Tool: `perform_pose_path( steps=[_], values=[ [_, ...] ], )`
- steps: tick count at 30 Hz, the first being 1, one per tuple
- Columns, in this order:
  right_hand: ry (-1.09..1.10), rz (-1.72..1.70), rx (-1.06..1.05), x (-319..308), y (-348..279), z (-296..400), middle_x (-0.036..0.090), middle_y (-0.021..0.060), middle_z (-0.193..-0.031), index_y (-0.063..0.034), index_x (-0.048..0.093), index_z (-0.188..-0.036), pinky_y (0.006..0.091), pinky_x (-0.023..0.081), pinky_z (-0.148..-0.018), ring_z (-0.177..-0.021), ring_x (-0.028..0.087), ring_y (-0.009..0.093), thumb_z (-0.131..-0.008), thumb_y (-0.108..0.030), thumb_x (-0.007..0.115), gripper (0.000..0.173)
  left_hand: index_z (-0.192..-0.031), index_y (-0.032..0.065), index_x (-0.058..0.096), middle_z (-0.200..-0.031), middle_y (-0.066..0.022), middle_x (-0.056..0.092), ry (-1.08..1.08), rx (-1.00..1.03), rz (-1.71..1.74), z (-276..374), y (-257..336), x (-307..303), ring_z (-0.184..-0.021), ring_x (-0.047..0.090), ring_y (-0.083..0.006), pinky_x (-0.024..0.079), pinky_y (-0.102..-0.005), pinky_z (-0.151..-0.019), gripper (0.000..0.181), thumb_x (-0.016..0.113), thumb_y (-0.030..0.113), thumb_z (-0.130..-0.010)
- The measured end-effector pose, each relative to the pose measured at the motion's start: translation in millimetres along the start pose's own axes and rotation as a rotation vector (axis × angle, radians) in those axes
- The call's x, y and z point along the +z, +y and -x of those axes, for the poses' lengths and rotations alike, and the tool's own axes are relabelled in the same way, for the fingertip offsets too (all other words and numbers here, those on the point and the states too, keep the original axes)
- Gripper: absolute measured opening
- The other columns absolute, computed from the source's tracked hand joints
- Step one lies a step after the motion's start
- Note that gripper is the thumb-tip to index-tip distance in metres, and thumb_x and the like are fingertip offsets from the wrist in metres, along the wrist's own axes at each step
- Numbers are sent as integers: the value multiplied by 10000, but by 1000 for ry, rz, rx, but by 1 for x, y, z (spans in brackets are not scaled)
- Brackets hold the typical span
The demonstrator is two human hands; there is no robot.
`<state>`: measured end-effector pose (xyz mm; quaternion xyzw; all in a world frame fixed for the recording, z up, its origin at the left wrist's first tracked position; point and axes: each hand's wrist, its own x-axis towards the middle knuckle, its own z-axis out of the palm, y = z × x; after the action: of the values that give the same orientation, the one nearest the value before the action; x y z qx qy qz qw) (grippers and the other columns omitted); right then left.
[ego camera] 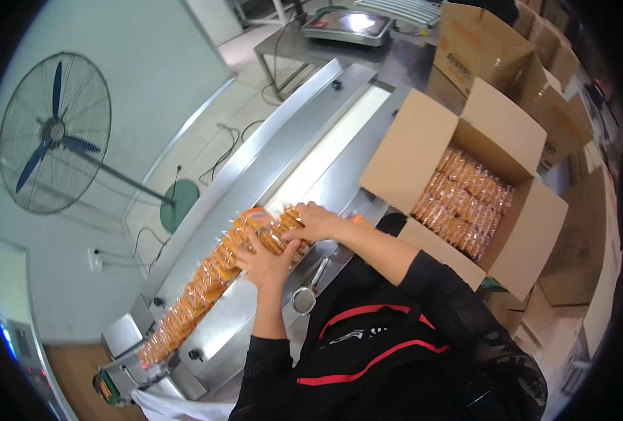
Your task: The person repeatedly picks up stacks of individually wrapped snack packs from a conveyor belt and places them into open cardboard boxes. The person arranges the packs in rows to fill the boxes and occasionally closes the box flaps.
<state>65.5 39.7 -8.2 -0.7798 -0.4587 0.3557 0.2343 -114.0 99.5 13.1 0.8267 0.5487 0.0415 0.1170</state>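
A long slanting row of orange-brown snack pieces in clear wrappers [201, 287] lies on the metal conveyor. At its upper end, a shorter row of wrapped snacks [275, 241] sits beside it, between my two hands. My left hand [266, 266] spreads its fingers and thumb around the lower end of this short row. My right hand [319, 222] grips the upper end, thumb on the near side and fingers on the far side. To the right, an open cardboard box [408, 150] holds several tight rows of wrapped snacks [464, 202].
The steel conveyor frame [258, 168] has a pale belt [337, 142]. A small round strainer [304, 300] rests on its near edge. Further cardboard boxes [479, 44] stand upper right. A scale [348, 26] sits on a back table. A pedestal fan [56, 131] and cables [227, 144] are left.
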Motion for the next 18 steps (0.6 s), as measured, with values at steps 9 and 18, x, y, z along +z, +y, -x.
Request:
perform_pose_path(
  steps=[9, 18],
  values=[
    [-9, -14, 41, -3, 1, 6, 528, 311, -1343, 41, 484, -1409, 493, 519, -1018, -1250, 594, 443, -745, -784, 759, 1094, -1687, 237, 155, -1603, -389, 140, -149, -15, -16, 0, 10, -10, -1455, 226, -540, 403, -620, -1091, 1335, 795, 816, -668],
    [84, -105, -6, 3, 22, -8, 562, 364, -1339, 89, 460, -1422, 485, 527, -1000, -1223, 613, 453, -913, -649, 635, 913, -1689, 253, 97, -1644, -300, 146, -60, -66, -39, -9, 18, 11, -1457, 244, -507, 406, -709, -1034, 1337, 777, 815, -683]
  ],
)
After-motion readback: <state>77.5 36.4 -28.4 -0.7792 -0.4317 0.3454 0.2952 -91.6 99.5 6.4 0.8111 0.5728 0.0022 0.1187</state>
